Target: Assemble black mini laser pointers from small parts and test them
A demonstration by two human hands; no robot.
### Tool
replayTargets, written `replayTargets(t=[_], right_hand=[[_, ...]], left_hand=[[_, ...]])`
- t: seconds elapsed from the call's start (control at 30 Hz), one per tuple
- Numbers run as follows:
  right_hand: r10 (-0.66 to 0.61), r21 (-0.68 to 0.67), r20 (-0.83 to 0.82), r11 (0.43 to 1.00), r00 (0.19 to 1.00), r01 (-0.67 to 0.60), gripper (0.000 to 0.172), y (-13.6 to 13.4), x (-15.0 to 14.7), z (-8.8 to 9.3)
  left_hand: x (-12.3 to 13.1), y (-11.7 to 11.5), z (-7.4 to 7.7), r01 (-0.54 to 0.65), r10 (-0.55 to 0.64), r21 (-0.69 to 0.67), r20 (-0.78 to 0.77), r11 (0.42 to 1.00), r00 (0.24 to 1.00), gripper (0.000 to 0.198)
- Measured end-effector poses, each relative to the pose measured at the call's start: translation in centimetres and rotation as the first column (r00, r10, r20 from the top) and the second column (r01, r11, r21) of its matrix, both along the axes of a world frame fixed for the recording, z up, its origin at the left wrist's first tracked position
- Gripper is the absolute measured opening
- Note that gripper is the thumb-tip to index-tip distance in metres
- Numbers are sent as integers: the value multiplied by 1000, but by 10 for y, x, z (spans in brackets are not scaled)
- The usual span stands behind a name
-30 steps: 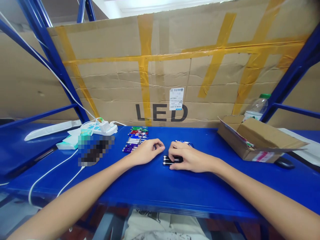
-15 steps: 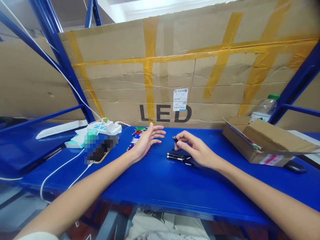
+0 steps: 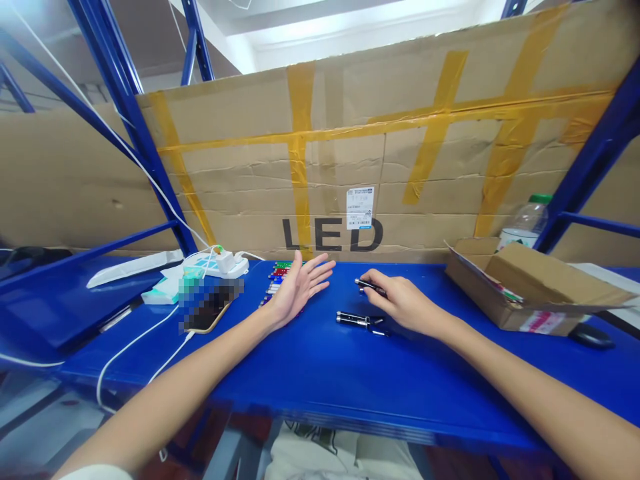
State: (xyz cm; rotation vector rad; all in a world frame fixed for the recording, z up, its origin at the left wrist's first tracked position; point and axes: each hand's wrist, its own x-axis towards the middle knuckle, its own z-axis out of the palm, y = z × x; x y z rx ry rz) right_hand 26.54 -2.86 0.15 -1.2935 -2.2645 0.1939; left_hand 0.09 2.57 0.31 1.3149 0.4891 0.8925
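Note:
My left hand is open, fingers spread and palm turned to the right, with nothing in it. It partly hides a row of coloured pen-shaped sticks in green, red, blue, white and purple. Between thumb and fingers, my right hand grips a black pen-shaped stick, held just over the blue tabletop. Below that hand lie several more black sticks with silver ends; their exact kind is unclear.
An opened cardboard box stands at the right, with a black computer mouse beside it and a green-capped bottle behind. At the left are a phone, a white power strip and cables. A large carton forms the back wall.
The black stick in my right hand has swung from steeply tilted to nearly level, and that hand sits slightly further right. My left hand has opened wider. The view has shifted a little.

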Motion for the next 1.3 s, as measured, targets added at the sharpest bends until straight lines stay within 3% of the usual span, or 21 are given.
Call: replayTargets(t=[0.17,0.33,0.5,0.63,0.8,0.97,1.1,1.3], right_hand=[[57,-35,28,998,998,-56,28,0,-1,-2],[-69,35,-26,997,997,69,29,0,-1,-3],[54,-18,50,998,997,-53,22,-4,-2,1],[-46,85,-69,995,997,52,28,-6,-4,3],[-31,-2,149,999,988,32,22,-3,-1,0],[-78,33,52,997,996,77,25,-4,-4,0],[-36,-48,194,998,980,46,20,-5,-5,0],[-75,1,36,997,997,75,23,-3,-3,-2]], left_hand=[[-1,0,0,-1,0,11,6,1000,1000,88],[-3,0,0,8,-8,10,21,1000,1000,86],[-2,-1,0,13,-13,25,10,1000,1000,86],[-2,-1,-1,25,-24,40,-22,999,999,87],[-2,0,-3,38,-36,55,-39,998,999,86],[-3,0,-4,55,-54,47,-30,997,998,83],[-2,-1,-3,69,-67,36,-45,997,997,85],[-1,-1,-2,85,-82,34,-65,996,994,87]])
